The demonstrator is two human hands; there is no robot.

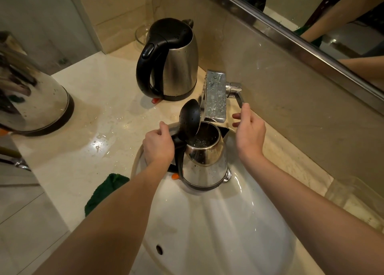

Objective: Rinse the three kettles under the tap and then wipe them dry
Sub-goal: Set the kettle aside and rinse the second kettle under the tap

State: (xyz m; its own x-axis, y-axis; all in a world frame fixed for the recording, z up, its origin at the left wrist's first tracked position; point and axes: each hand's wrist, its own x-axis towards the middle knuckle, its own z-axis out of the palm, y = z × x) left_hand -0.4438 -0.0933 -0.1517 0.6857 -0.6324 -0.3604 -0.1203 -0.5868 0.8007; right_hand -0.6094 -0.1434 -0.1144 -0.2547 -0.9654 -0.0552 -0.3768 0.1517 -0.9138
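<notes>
- Sink (207, 233): your open-lidded kettle (204, 160) is upright under the running tap (215, 96).
- Counter (83, 150): second kettle (176, 63) behind the sink, third kettle (31, 92) far left.
- Your left grip (159, 148) grasps the kettle handle (179, 160).
- Your right grip (250, 131) is released, one fingertip on the tap lever (240, 100).

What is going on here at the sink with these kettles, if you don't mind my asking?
A person is rinsing the open kettle, held upright in the sink under the tap; a thin stream runs into it. The left hand grips its handle and the right hand is up at the tap lever. A closed kettle stands on the counter behind, another kettle at the far left, and a green cloth lies beside the sink.
</notes>
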